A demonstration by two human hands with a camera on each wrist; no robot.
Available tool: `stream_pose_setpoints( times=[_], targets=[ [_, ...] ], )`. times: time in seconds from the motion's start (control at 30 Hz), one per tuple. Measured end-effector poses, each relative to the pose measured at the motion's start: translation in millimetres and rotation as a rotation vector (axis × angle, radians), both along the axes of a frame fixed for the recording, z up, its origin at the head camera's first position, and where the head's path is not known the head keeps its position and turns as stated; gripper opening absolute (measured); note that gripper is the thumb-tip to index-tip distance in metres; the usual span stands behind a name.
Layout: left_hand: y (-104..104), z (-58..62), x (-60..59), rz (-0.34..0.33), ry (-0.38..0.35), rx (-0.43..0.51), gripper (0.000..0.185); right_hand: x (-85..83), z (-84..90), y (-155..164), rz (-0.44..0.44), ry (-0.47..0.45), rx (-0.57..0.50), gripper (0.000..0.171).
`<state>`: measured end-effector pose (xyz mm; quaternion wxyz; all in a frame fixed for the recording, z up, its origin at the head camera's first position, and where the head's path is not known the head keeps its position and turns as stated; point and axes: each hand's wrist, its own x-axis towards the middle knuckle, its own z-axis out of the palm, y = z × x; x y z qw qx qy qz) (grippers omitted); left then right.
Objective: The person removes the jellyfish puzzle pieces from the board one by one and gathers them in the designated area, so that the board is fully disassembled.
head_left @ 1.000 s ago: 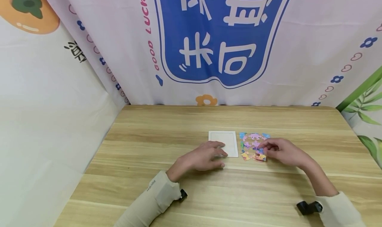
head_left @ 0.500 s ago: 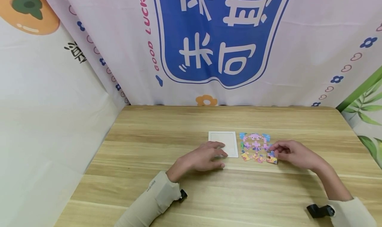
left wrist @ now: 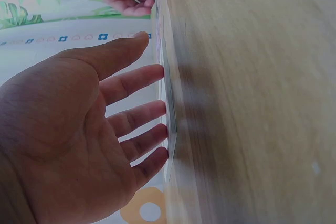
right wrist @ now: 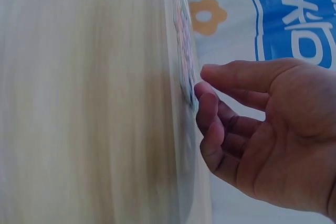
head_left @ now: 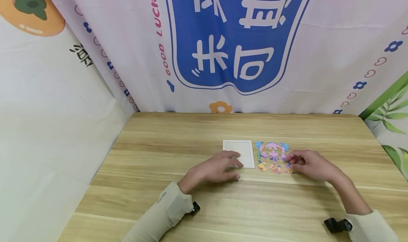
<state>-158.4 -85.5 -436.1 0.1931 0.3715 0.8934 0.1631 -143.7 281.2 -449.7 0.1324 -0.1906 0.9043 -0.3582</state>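
Lower centre of the head view: white board (head_left: 239, 153) under my left hand (head_left: 214, 169), fingers flat. Just right — loose puzzle pieces (head_left: 272, 157); my right hand (head_left: 310, 165) curls at their edge, grasp unclear. Best lift pieces singly — board pinned steady.

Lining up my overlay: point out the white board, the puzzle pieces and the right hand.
white board (head_left: 239, 149), head view, its bare middle.
puzzle pieces (head_left: 272, 155), head view, centre of the cluster.
right hand (head_left: 310, 164), head view, back of the hand.

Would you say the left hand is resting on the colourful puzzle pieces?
No, the left hand rests on the white board, beside the puzzle pieces.
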Motion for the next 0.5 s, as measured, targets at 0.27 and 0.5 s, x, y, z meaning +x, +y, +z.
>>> stream_pose_setpoints(
  times=[0.27,0.5],
  targets=[
    [-0.6,-0.3,-0.5,-0.002,0.005,-0.005,0.04,2.9,-1.1,-27.0,0.067,0.025,-0.006,0.024],
    [-0.2,0.5,-0.1,-0.013,-0.003,-0.005,0.041,5.3,4.1,-36.8,0.046,0.027,0.024,0.028]
  ],
)
